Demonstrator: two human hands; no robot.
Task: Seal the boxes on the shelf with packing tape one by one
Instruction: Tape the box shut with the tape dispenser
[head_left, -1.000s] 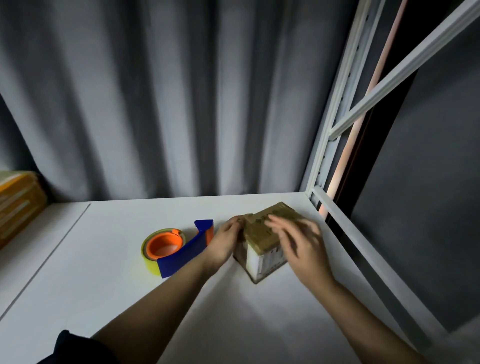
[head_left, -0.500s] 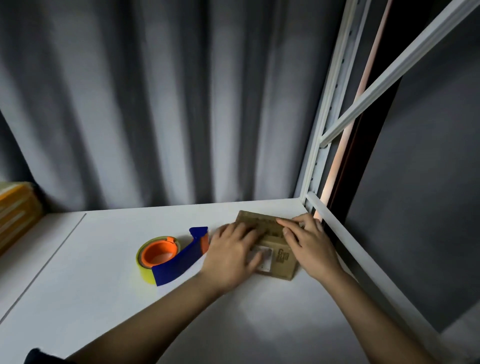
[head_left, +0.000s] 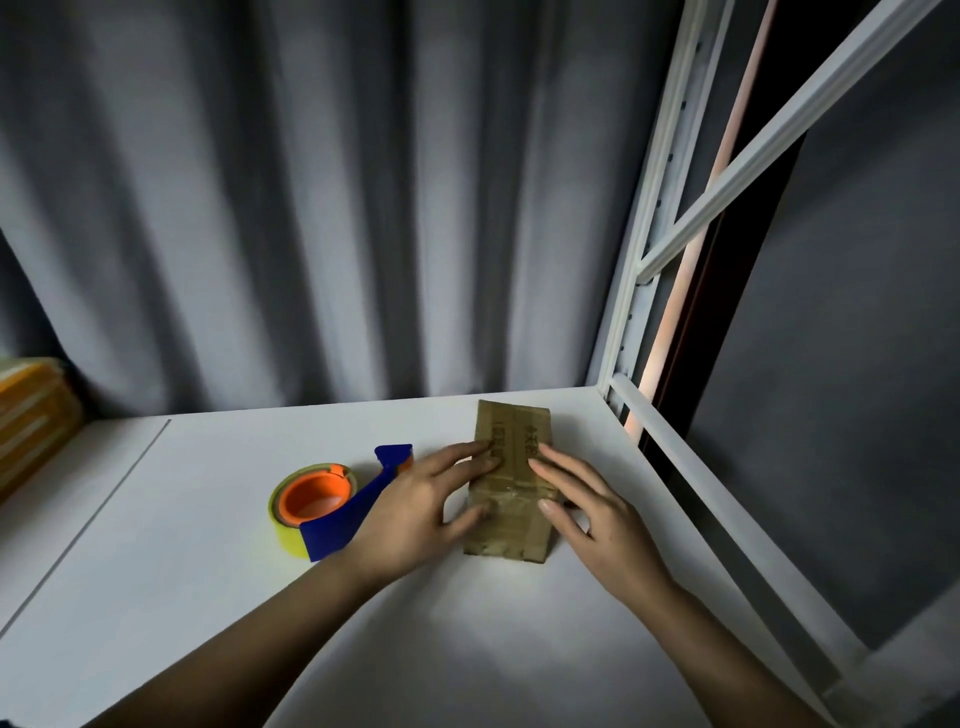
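Note:
A small brown cardboard box (head_left: 511, 441) lies flat on the white shelf (head_left: 208, 545), near its right rear corner, with clear tape across its top. My left hand (head_left: 415, 509) rests on the box's left side, fingers straight, thumb at the near left edge. My right hand (head_left: 587, 509) lies on its right side with straight fingers on the taped top. A tape dispenser (head_left: 332, 506) with a blue handle, orange hub and yellow tape roll sits just left of my left hand.
Grey curtain folds (head_left: 311, 208) hang behind the shelf. White metal uprights and a diagonal brace (head_left: 727, 197) frame the right side, with a low rail (head_left: 701, 478) along the shelf's right edge. A stack of yellow-orange packages (head_left: 31, 415) stands at the far left.
The box was turned from standing on a corner to lying flat with its long side pointing away. Both hands now press flat on its top.

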